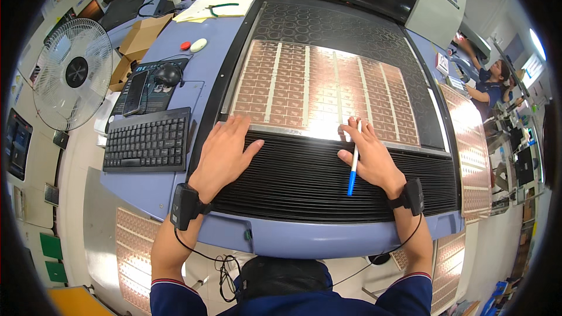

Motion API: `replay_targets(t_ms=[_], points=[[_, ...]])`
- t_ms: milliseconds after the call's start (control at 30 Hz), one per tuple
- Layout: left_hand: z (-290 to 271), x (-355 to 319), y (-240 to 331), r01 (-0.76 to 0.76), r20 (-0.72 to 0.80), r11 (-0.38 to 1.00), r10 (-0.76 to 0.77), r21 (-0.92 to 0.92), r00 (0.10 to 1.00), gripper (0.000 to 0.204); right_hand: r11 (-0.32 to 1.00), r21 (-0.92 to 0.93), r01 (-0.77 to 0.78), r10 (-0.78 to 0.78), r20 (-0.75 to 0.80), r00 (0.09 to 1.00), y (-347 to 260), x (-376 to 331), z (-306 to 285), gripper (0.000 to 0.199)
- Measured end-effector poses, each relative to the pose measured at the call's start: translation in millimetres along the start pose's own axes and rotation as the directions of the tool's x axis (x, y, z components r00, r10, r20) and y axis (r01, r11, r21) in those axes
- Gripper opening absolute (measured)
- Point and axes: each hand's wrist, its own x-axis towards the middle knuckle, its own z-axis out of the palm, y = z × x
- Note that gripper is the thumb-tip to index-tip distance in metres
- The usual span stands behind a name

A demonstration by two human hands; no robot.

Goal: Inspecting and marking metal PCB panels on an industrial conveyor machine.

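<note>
A large copper-coloured circuit board panel [285,82], divided by pale strips into rows of small rectangles, lies flat on the dark bed of a machine. My left hand [225,151] is open, its fingertips at the panel's near left corner and its thumb spread over the black ribbed cover [293,175]. At the near edge, right of the middle, the fingers of my right hand [372,155] touch the panel. A white pen with a blue end [352,177] is held in that hand, its blue end pointing toward me. Black bands with cables are on both wrists.
Left of the bed are a keyboard [146,140], a mouse [168,74], a phone [136,92] and a fan [75,73]. Green-handled pliers [223,6] lie on yellow paper. More copper panels [473,158] stand at the right side. Another person [489,88] works at the far right.
</note>
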Motion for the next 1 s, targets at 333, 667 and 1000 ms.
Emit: replay_targets(t_ms=[333, 667, 1000], points=[[-33, -7, -3, 0.130, 0.004, 0.980, -0.131, -0.154, 0.991, 0.043, 0.999, 0.009, 0.049, -0.048, -0.011, 0.999, -1, 5, 6, 0.061], [-88, -156, -143, 0.547, -0.408, 0.828, -0.460, 0.125, 0.789, 0.037, 0.990, 0.068, 0.125, -0.117, -0.099, 0.988, 9, -1, 3, 0.064], [-51, -9, -50, 0.197, -0.146, 0.775, -0.349, -0.601, 0.926, 0.038, 0.895, 0.376, 0.240, -0.137, -0.280, 0.950, -32, 17, -7, 0.043]])
